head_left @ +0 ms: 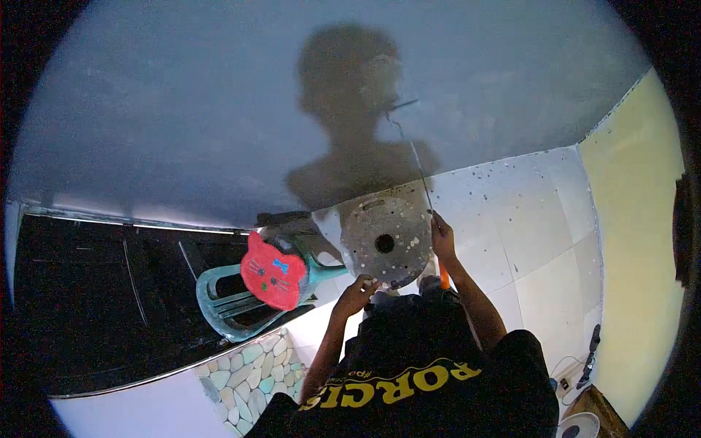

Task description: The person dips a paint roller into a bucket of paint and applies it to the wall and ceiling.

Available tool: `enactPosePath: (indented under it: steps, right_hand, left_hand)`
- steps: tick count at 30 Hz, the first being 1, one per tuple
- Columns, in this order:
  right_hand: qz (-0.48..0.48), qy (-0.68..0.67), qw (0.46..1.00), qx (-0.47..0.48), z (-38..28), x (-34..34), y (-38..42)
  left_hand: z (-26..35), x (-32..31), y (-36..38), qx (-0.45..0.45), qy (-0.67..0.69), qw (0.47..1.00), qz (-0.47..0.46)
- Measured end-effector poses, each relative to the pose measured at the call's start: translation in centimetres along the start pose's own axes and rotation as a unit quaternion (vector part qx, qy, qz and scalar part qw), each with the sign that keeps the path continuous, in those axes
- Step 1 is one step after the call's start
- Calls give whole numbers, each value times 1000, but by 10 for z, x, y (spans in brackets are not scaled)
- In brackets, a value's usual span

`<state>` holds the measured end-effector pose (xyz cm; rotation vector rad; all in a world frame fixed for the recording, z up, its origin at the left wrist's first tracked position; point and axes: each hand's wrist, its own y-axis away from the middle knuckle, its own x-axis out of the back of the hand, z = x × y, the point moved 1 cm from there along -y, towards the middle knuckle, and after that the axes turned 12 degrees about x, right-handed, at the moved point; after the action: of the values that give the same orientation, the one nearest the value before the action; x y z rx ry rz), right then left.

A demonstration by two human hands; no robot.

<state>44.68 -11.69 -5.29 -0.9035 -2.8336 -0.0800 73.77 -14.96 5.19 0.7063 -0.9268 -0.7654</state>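
Observation:
My right hand point(442, 239) is closed around a paint roller point(417, 158) with an orange handle end below my fist. Its long thin rod rises to the blue-grey wall point(197, 109), where the roller end overlaps the wall beside my shadow. In front of my body stands a round grey stool point(364, 244), its top spotted with paint, with a dark hole in the middle. My left hand point(356, 296) has its fingers curled together right at the stool's near rim; what they pinch, if anything, I cannot tell.
A green plastic chair point(219, 298) with a red cat-face mat point(272, 274) on it stands at left, near dark panels point(87, 292). Paint-spotted white floor tiles point(540, 219) run to a yellow wall point(635, 219). A fan point(580, 425) sits at lower right.

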Motion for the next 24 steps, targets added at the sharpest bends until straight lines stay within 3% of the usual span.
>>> enactPosePath:
  steps: [2,6,8,9,13,15,16,19,22,24]
  right_hand:
    - [44,-17,984,169,-12,3,-4]
    - [42,-18,995,88,-57,15,-22]
    - [-12,-41,999,-26,-93,23,-33]
    - [18,-95,994,53,-97,18,-39]
    - [-3,-75,996,39,-57,7,-48]
    - [37,-51,994,87,-26,-4,-44]
    - [35,-50,994,88,-26,-2,-39]
    - [2,-141,990,-24,-20,0,-14]
    - [8,-49,999,20,-13,-1,-16]
    - [13,-65,997,46,-21,1,-15]
  left_hand:
    - [-9,-2,-4,-7,19,1000,6]
    - [-14,0,-9,-35,67,997,0]
    - [-15,0,-12,-47,87,995,-4]
    - [-13,1,-14,-42,77,996,-4]
    - [-7,5,-16,-31,69,997,-7]
    - [-8,6,-16,-24,69,997,-7]
    - [-10,7,-16,-42,87,995,-5]
    - [-12,9,-18,-51,99,994,-4]
    - [-10,9,-20,-44,91,995,-4]
    - [-11,11,-20,-41,89,995,-4]
